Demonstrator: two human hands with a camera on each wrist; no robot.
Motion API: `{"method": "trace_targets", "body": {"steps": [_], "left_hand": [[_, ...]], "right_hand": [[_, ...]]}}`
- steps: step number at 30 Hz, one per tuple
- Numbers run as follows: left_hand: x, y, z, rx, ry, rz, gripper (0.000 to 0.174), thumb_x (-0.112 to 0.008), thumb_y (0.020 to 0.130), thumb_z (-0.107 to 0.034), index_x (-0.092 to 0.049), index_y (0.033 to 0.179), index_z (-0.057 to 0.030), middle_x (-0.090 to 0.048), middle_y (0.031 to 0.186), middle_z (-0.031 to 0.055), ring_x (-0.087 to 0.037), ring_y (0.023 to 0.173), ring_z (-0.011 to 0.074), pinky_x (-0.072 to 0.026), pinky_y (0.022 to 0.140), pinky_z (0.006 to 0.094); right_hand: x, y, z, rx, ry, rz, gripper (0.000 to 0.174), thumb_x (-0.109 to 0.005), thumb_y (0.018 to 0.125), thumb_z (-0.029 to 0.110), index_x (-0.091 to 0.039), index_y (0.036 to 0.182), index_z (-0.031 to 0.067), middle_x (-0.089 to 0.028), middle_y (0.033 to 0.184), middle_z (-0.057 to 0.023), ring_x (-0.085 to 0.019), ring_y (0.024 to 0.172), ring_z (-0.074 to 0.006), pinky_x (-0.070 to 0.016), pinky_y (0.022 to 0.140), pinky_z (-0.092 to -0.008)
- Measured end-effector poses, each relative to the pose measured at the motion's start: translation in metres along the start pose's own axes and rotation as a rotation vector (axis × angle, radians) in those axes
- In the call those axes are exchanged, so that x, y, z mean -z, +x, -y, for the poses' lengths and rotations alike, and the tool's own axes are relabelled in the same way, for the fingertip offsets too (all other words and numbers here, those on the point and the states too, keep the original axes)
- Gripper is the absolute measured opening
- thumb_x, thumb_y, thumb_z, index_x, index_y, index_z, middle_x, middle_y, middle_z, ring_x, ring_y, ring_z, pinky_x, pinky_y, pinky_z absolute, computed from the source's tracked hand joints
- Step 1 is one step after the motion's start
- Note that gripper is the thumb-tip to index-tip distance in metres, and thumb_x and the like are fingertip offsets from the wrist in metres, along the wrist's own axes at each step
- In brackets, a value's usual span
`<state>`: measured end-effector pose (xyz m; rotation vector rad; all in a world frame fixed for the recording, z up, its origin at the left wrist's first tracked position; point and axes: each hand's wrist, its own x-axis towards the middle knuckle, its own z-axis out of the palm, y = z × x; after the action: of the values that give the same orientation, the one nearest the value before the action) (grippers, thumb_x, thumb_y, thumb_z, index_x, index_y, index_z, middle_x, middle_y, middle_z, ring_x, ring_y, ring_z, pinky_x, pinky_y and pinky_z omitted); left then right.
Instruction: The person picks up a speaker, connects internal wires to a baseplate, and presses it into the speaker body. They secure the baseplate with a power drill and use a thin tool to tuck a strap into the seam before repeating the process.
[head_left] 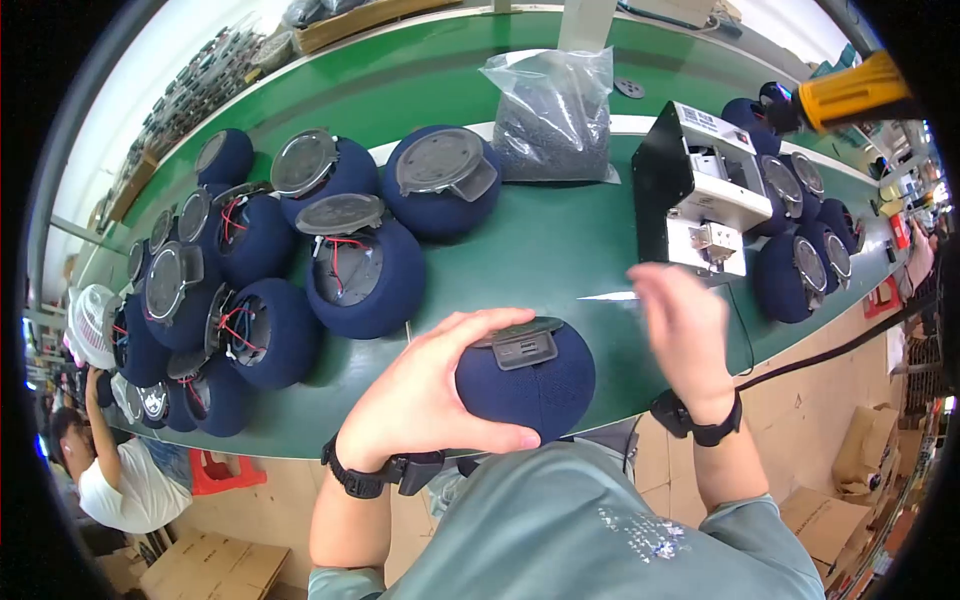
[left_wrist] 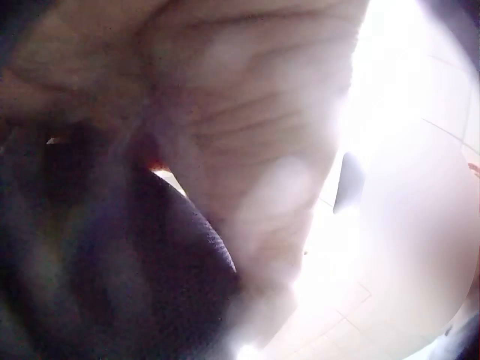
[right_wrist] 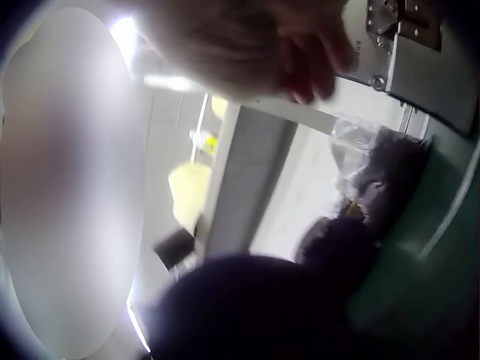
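My left hand (head_left: 415,390) grips a round navy fabric-covered speaker (head_left: 550,390) at the table's front edge, fingers over its top and thumb along the near side. A dark grey port panel (head_left: 525,348) with small sockets sits on the speaker's upper part. In the left wrist view the palm fills much of the picture, with the speaker's dark fabric (left_wrist: 187,270) below it. My right hand (head_left: 685,330), blurred, hovers to the right of the speaker with fingers loosely bent and nothing visible in them. Near its fingertips a thin white pointed piece (head_left: 608,296) lies on the green table.
Several navy speakers (head_left: 365,275) with hanging grey covers and red wires crowd the left. More speakers (head_left: 790,275) stand at the right, past a black and silver machine (head_left: 690,190). A clear bag of dark granules (head_left: 555,120) lies behind. A yellow-handled tool (head_left: 855,90) hangs upper right.
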<state>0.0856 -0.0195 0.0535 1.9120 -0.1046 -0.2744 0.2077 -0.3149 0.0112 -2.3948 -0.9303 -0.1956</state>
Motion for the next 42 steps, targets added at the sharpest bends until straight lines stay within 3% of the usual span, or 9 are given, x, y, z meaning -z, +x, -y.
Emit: {"method": "trace_targets", "body": {"steps": [6, 10, 12, 15, 17, 21, 27, 37, 42], "left_hand": [[-0.003, -0.002, 0.010, -0.090, -0.089, -0.018, 0.107, -0.105, 0.059, -0.024, -0.060, 0.153, -0.0021, -0.065, 0.145, 0.0152, -0.063, 0.135, 0.0276, -0.0464, 0.118, 0.0410], [-0.006, -0.004, 0.011, -0.161, -0.031, -0.036, 0.108, -0.105, 0.056, -0.024, -0.061, 0.153, -0.0035, -0.063, 0.147, 0.0173, -0.063, 0.135, 0.0302, -0.0475, 0.117, 0.0416], [-0.006, -0.005, 0.013, -0.185, -0.009, -0.047, 0.109, -0.105, 0.056, -0.025, -0.061, 0.153, -0.0041, -0.062, 0.147, 0.0181, -0.063, 0.135, 0.0311, -0.0482, 0.116, 0.0419], [-0.010, -0.010, 0.017, -0.143, -0.002, -0.059, 0.110, -0.105, 0.055, -0.026, -0.061, 0.154, -0.0051, -0.062, 0.146, 0.0187, -0.063, 0.135, 0.0329, -0.0492, 0.115, 0.0430], [-0.011, -0.010, 0.016, -0.177, -0.017, -0.090, 0.111, -0.104, 0.055, -0.027, -0.060, 0.154, -0.0054, -0.061, 0.146, 0.0198, -0.063, 0.135, 0.0349, -0.0500, 0.114, 0.0442], [-0.012, -0.009, 0.014, -0.191, 0.036, -0.096, 0.113, -0.104, 0.055, -0.028, -0.059, 0.155, -0.0064, -0.060, 0.147, 0.0212, -0.062, 0.136, 0.0374, -0.0503, 0.114, 0.0459], [-0.015, -0.014, 0.015, -0.226, 0.064, -0.129, 0.104, -0.104, 0.059, -0.032, -0.064, 0.152, -0.0102, -0.057, 0.153, 0.0258, -0.057, 0.143, 0.0448, -0.0502, 0.115, 0.0499], [-0.017, -0.015, 0.021, -0.284, 0.109, -0.142, 0.092, -0.103, 0.061, -0.034, -0.072, 0.145, -0.0146, -0.056, 0.157, 0.0275, -0.061, 0.140, 0.0463, -0.0535, 0.112, 0.0501], [-0.017, -0.012, 0.022, -0.267, 0.087, -0.159, 0.087, -0.103, 0.060, -0.032, -0.075, 0.140, -0.0131, -0.060, 0.153, 0.0257, -0.064, 0.137, 0.0447, -0.0542, 0.112, 0.0492]], "right_hand": [[-0.023, -0.008, -0.006, -0.088, -0.313, 0.169, 0.018, -0.062, 0.084, -0.007, -0.059, 0.102, -0.0038, -0.061, 0.101, -0.0211, -0.064, 0.102, -0.0386, -0.0567, 0.087, -0.0467], [-0.010, -0.004, -0.013, -0.175, -0.082, 0.314, 0.016, -0.059, 0.085, -0.013, -0.056, 0.099, -0.0046, -0.064, 0.102, -0.0244, -0.067, 0.095, -0.0419, -0.0572, 0.083, -0.0482], [0.000, -0.004, 0.000, -0.124, -0.041, 0.276, 0.018, -0.058, 0.089, -0.017, -0.055, 0.102, -0.0053, -0.065, 0.100, -0.0228, -0.072, 0.090, -0.0363, -0.0581, 0.078, -0.0439], [0.016, -0.009, 0.055, -0.244, 0.787, -0.121, 0.013, -0.057, 0.100, -0.016, -0.061, 0.106, -0.0048, -0.066, 0.100, -0.0134, -0.073, 0.089, -0.0231, -0.0632, 0.083, -0.0365], [0.012, -0.022, 0.074, -0.011, 1.037, -0.174, 0.022, -0.066, 0.094, -0.018, -0.067, 0.108, -0.0022, -0.073, 0.105, -0.0189, -0.075, 0.087, -0.0270, -0.0645, 0.083, -0.0402], [0.017, -0.012, 0.085, 0.235, 0.793, 0.003, 0.035, -0.076, 0.085, -0.021, -0.069, 0.112, -0.0007, -0.077, 0.109, -0.0257, -0.078, 0.086, -0.0312, -0.0627, 0.074, -0.0396], [0.011, -0.006, 0.091, 0.300, 0.612, -0.042, 0.038, -0.083, 0.079, -0.018, -0.072, 0.110, -0.0003, -0.077, 0.104, -0.0211, -0.076, 0.083, -0.0298, -0.0592, 0.069, -0.0364], [0.002, -0.005, 0.092, 0.395, 0.495, -0.055, 0.041, -0.084, 0.071, -0.019, -0.073, 0.107, -0.0024, -0.075, 0.101, -0.0187, -0.074, 0.079, -0.0292, -0.0574, 0.066, -0.0351], [0.009, 0.002, 0.093, 0.437, 0.435, 0.016, 0.039, -0.081, 0.076, -0.016, -0.070, 0.112, -0.0036, -0.073, 0.107, -0.0227, -0.073, 0.081, -0.0303, -0.0573, 0.067, -0.0350]]}}
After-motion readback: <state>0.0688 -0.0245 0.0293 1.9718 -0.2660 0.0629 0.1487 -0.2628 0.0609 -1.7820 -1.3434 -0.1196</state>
